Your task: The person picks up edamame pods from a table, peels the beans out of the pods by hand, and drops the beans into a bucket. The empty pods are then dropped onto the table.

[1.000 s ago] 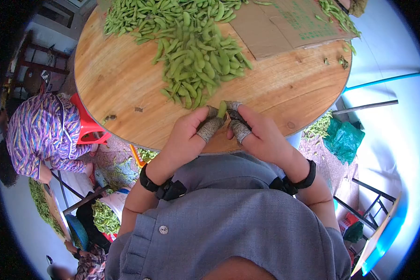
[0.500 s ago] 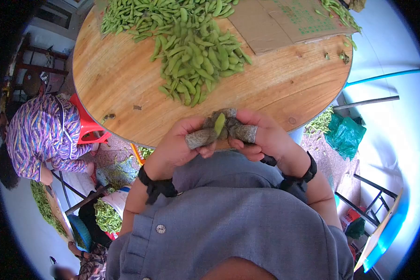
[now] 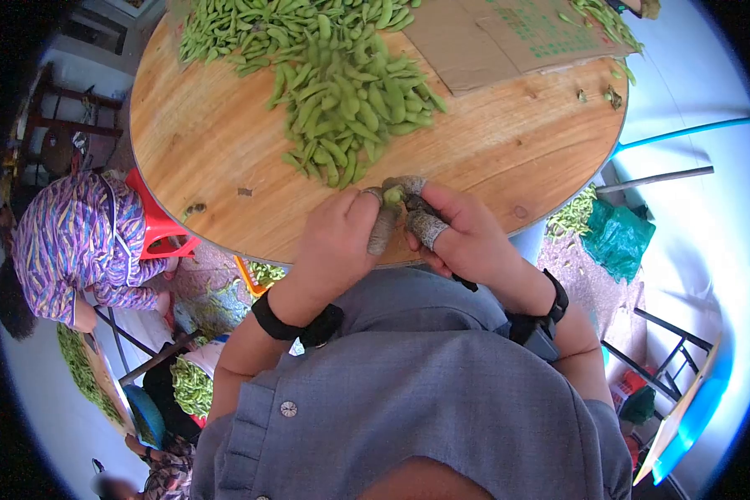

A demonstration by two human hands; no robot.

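Pod [image 3: 394,196], smooth, green: pinched between left hand [image 3: 335,242] and right hand [image 3: 462,237], cloth-wrapped fingertips [image 3: 429,227]; above round wooden table [image 3: 217,167].

Bare table [image 3: 208,142] lies open left; pod heap [image 3: 342,92] blocks ahead.

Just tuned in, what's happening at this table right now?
A person in a grey shirt holds one green pod pinched between the left hand and the right hand, fingertips wrapped in grey tape, at the near edge of the round wooden table. A heap of pods lies beyond, beside flattened cardboard. Another person in a patterned top sits lower left.
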